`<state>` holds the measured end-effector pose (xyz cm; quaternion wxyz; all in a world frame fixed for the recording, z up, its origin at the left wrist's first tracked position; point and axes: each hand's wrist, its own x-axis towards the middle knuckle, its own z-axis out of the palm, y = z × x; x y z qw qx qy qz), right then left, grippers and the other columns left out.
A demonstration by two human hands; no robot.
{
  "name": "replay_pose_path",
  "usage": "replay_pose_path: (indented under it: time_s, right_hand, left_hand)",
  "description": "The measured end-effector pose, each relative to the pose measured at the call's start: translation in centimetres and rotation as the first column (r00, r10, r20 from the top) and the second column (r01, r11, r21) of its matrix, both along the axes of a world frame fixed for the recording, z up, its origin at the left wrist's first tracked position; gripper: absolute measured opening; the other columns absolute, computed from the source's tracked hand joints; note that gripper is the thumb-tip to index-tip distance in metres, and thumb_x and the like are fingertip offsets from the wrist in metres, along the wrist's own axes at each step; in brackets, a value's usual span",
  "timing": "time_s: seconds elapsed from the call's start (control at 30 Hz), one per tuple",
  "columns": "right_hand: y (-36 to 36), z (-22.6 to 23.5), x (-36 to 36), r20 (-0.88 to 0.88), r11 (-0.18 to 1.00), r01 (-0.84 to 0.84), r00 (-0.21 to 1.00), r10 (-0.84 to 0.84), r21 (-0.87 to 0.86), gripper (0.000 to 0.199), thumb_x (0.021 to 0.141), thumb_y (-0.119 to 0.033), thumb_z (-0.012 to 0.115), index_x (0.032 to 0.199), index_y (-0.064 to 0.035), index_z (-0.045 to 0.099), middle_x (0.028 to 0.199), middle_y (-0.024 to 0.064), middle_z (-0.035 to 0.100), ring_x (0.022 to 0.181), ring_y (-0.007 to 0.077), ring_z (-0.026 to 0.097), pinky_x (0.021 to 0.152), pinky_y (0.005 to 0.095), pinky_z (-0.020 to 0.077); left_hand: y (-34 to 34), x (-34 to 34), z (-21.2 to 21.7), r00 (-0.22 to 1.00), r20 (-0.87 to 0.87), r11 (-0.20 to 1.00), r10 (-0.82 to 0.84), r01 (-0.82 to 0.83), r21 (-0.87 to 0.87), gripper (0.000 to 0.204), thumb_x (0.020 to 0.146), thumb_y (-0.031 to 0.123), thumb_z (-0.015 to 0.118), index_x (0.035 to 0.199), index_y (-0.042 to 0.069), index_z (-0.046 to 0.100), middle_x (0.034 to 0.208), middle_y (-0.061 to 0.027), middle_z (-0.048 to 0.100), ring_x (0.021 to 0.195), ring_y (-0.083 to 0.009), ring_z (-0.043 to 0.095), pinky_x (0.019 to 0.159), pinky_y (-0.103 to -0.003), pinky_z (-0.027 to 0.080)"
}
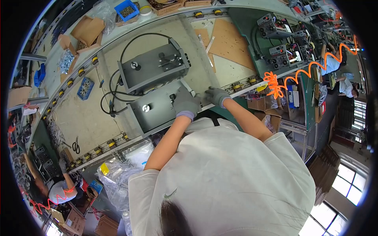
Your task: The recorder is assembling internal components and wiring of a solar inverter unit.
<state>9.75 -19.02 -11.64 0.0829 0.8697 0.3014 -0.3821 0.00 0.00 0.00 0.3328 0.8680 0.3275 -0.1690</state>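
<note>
Two grey metal cases sit on a pale board (197, 67) on the roller conveyor. The far case (153, 67) has a black knob, a bracket and a looping black cable (114, 84). The near case (151, 114) shows a round silver fitting (146, 107) on its face. My left hand (186, 104), in a grey glove, lies curled over the near case's right end, next to a small black part. My right hand (216, 96), also gloved, grips the same case's right corner at the board's edge. A white strip (188, 87) lies just above both hands.
Blue bins of screws (85, 87) (126, 10), open cardboard boxes (87, 30), scissors (75, 146) and plastic bags (118, 173) lie to the left. An orange coiled hose (299, 74) and electrical test units (275, 27) are to the right. Other people work at lower left (59, 188) and upper right (330, 63).
</note>
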Motion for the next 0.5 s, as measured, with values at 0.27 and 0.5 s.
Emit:
replay_pose_path:
  time_s: [0.27,0.5]
  right_hand:
    - [0.6,-3.5,-4.5,-0.458,0.504,0.729,0.684,-0.569,0.463,0.049,0.1,-0.045,0.054,0.13,-0.0072,0.063,0.106,0.0114,0.072,0.091,0.0211,0.067,0.083,0.0324,0.0528]
    - [-2.8,14.7,0.6,-0.746,0.291,0.85,0.526,-0.409,0.439,0.048,0.096,-0.046,0.058,0.117,-0.0028,0.064,0.091,-0.0011,0.061,0.085,0.0105,0.054,0.076,0.0263,0.045]
  left_hand:
    - [-1.3,-0.9,3.4,0.981,0.094,0.95,0.168,-0.135,-0.283,0.053,0.075,0.032,0.077,0.106,-0.003,0.054,0.089,-0.0212,0.07,0.087,-0.0351,0.071,0.079,-0.043,0.056]
    - [-0.8,-5.8,12.4,0.901,0.323,0.789,0.29,-0.034,-0.613,0.047,0.078,0.028,0.074,0.105,-0.004,0.052,0.085,-0.0207,0.067,0.078,-0.0372,0.069,0.072,-0.044,0.054]
